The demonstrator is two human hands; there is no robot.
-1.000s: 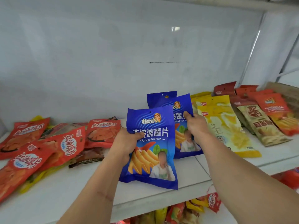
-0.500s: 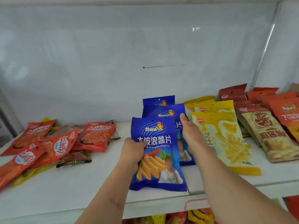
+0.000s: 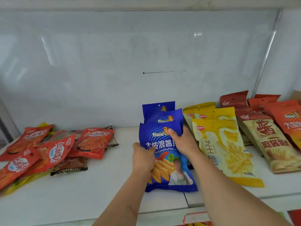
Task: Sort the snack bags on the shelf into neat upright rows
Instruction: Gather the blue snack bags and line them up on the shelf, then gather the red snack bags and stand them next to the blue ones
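A blue chip bag (image 3: 164, 139) leans at the front of a short row of blue bags on the white shelf (image 3: 81, 198). Two more blue bags (image 3: 160, 114) stand behind it, only their tops showing. My left hand (image 3: 142, 158) grips the front bag's left edge at mid height. My right hand (image 3: 183, 141) holds its upper right side, thumb across the front. Yellow bags (image 3: 226, 144) lean in a row just to the right.
Red snack bags (image 3: 53, 150) lie in a loose heap at the left of the shelf, over a dark bag (image 3: 70, 165) and some yellow ones. Beige and orange-red bags (image 3: 268, 136) lean in rows at the far right. A white wall panel backs the shelf.
The front blue bag has been moved right and back, now lined up against the blue bags behind it. My right hand has shifted from the second bag onto the front bag.
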